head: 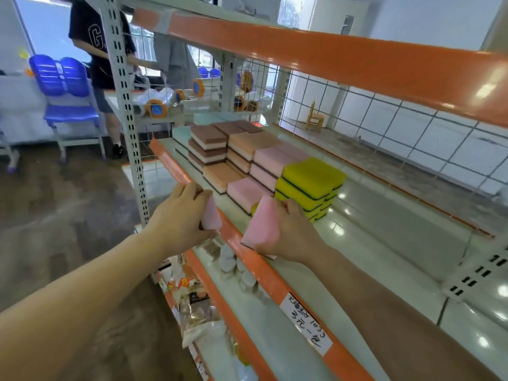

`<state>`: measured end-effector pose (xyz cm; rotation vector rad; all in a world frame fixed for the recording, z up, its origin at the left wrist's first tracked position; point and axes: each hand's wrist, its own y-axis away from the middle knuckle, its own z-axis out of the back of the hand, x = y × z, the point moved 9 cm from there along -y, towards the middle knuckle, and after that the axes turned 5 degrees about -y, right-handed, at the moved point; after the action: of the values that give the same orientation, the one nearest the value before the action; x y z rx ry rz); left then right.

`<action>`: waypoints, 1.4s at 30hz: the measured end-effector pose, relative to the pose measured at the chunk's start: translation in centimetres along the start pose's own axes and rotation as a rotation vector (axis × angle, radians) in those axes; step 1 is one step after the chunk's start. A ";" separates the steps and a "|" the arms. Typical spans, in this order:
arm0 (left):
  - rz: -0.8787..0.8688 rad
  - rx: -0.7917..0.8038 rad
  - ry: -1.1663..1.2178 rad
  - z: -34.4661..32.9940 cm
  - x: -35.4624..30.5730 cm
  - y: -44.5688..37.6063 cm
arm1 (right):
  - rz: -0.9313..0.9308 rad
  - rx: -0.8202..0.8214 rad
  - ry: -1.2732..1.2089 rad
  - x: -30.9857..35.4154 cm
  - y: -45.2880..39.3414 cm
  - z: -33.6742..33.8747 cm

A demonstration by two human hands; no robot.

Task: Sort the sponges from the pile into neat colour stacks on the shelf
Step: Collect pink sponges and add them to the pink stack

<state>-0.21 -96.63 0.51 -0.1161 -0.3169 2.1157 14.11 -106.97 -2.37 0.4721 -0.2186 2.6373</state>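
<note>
From the head view, the left hand (184, 213) and right hand (288, 229) each grip a pink sponge (262, 225) at the shelf (384, 237) edge, just short of near-finished colour stacks (261, 160); no pile shows.

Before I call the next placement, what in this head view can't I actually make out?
- Pile of unsorted sponges: not in the head view.
- Pink sponge in the left hand: mostly hidden behind the hand.
- Yellow sponge behind the right hand's pink sponge: only a corner shows.
- Teal stacks: rear ones hidden by the brown stacks.
- Price label: handwriting too blurred.
</note>
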 end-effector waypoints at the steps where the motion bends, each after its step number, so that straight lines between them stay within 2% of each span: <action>1: -0.003 -0.001 0.001 -0.1 0.6 -0.4 | -0.004 -0.006 0.010 0.2 -0.6 -0.2; 10: -0.082 0.024 0.049 -1.7 6.1 -4.0 | -0.123 0.013 0.062 2.8 -5.9 -2.5; 16: -0.178 0.030 0.062 -2.4 9.0 -6.4 | -0.222 -0.034 0.120 4.7 -8.5 -2.9; 20: -0.232 0.015 0.096 -2.6 10.3 -7.7 | -0.353 -0.041 0.140 4.4 -9.7 -2.9; 28: -0.332 0.009 0.160 -3.4 10.8 -10.3 | -0.622 -0.167 0.081 2.3 -9.5 -1.4; 35: -0.383 -0.006 0.192 -4.2 10.7 -11.5 | -0.716 -0.164 0.058 1.8 -10.2 -1.2; 42: -0.405 -0.026 0.209 -4.4 10.2 -12.5 | -0.673 -0.204 0.101 1.6 -11.4 -1.7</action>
<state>5.46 -80.92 0.09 -0.2640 -0.2212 1.6825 17.50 -95.79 -2.52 0.2767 -0.2422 1.9508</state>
